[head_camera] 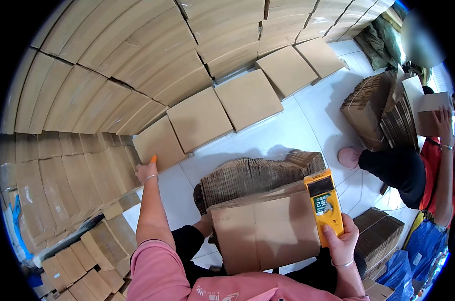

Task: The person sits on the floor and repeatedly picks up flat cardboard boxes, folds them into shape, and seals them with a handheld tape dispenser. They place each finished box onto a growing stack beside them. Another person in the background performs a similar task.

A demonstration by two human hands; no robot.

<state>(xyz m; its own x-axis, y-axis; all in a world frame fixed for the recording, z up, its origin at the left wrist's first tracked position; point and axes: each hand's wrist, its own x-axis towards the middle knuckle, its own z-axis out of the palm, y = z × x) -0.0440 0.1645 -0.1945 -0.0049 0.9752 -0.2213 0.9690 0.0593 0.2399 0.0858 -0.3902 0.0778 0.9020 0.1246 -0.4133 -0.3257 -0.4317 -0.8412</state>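
Note:
My left hand is stretched out to the near left corner of a closed cardboard box on the floor. A bright orange piece, perhaps a finger cover, shows at one fingertip; the other fingers are partly hidden. My right hand grips a yellow handheld device with a dark window and a label bearing writing. That device is held upright at the right edge of a flattened carton, which stands in front of my body. Behind this carton, more flattened cartons are packed on edge.
More closed boxes continue the row along a tall wall of stacked cartons. Smaller boxes lie lower left. At right, a co-worker's hand touches a carton beside tied bundles. Blue plastic sheeting lies lower right.

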